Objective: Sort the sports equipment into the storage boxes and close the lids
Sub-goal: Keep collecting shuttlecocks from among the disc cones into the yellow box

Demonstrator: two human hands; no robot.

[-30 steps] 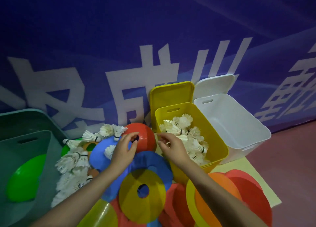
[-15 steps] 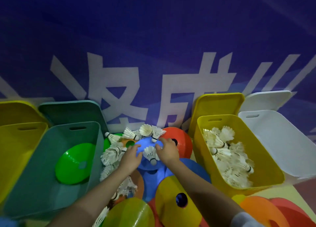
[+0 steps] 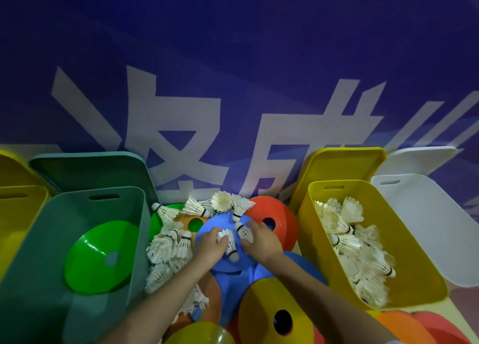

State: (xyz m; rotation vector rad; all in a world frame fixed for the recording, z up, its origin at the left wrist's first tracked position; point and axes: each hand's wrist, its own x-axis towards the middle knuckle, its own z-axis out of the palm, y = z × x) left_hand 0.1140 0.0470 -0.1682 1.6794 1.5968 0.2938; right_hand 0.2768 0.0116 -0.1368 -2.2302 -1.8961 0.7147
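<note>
A shuttlecock (image 3: 229, 242) is grasped in the left hand (image 3: 211, 245) and a second shuttlecock (image 3: 243, 231) is pinched by the right hand (image 3: 260, 241), both over the blue cone (image 3: 220, 264). Loose shuttlecocks (image 3: 168, 248) are heaped just left. A green cone (image 3: 101, 255) lies in the teal box (image 3: 33, 266); the yellow box (image 3: 404, 263) is filled with shuttlecocks.

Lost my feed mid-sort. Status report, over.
Left hand and right hand each grip a shuttlecock on the blue disc cone. Yellow box holds shuttlecocks, lid open. More loose shuttlecocks beside the green box.
</note>
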